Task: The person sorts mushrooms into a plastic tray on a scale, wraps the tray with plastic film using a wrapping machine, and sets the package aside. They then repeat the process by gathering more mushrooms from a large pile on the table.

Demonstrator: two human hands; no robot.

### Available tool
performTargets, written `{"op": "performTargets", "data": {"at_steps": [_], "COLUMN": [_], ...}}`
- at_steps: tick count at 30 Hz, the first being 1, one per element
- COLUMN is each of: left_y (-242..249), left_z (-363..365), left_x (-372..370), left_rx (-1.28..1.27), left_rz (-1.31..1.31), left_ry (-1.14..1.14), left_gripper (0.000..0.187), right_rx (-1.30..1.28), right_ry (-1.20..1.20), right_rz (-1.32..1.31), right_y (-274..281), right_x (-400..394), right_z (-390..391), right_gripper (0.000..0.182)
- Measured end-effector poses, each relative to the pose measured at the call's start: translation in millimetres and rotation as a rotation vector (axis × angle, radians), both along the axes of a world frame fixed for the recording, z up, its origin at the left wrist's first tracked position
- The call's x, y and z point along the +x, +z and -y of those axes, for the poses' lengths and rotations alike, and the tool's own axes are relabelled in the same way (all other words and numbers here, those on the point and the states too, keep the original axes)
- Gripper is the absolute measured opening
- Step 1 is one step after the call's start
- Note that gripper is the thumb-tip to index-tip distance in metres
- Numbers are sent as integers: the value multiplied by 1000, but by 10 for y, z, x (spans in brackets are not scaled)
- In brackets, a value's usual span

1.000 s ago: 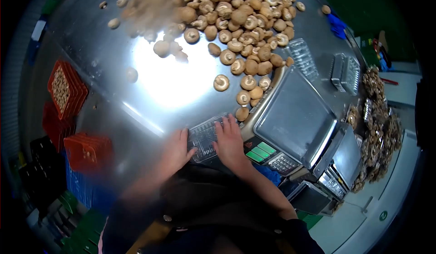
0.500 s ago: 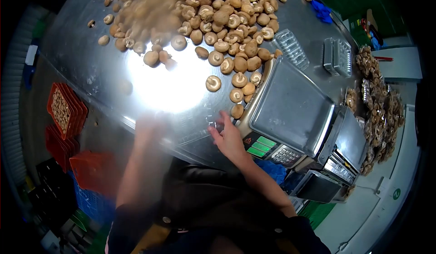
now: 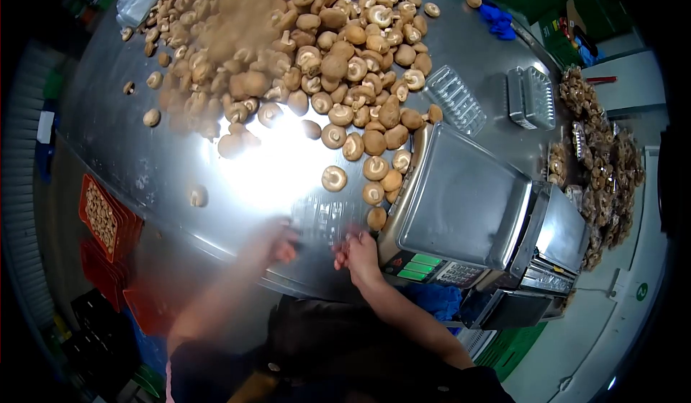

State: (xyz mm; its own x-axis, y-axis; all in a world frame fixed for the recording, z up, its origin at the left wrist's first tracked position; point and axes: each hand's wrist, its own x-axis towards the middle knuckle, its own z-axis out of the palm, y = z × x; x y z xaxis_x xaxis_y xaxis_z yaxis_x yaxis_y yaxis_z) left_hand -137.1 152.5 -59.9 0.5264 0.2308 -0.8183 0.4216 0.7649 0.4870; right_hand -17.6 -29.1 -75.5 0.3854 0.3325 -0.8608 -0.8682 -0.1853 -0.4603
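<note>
My left hand (image 3: 277,242) is over the metal table near its front edge, smeared, its fingers curled; whether it holds anything is too blurred to tell. My right hand (image 3: 353,252) is just left of the scale (image 3: 464,194), its fingers bent at the right end of a clear plastic tray (image 3: 317,219). That tray lies faintly visible on the table between and beyond both hands. Loose brown mushrooms (image 3: 335,136) form a large pile behind it, with a few single ones close to the scale's left side.
Empty clear trays (image 3: 533,99) and another tray (image 3: 455,100) lie beyond the scale. Packed mushrooms (image 3: 601,172) are heaped at the right. Red crates (image 3: 119,223) stand at the lower left. A blue glove (image 3: 498,21) lies at the back edge.
The view has shifted, so the table sits lower in the picture. My left hand has moved right, nearer my right hand, and the fingers of my right hand are more curled.
</note>
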Motion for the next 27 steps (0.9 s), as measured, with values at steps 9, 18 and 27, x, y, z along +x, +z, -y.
{"op": "performTargets", "data": {"at_steps": [9, 18, 27], "left_y": [-548, -745, -118], "left_z": [-1103, -868, -457], "left_x": [1993, 2129, 1443], "left_rx": [214, 342, 371], "left_rz": [192, 340, 298], "left_ry": [220, 358, 413], "left_gripper": [23, 38, 36], "right_rx": [-26, -30, 93], "right_ry": [-236, -110, -118], "right_rz": [349, 613, 626], "right_y": [-103, -365, -15], "right_x": [1552, 1855, 1231], "right_z": [-1437, -1492, -1104], "right_gripper": [18, 28, 38]}}
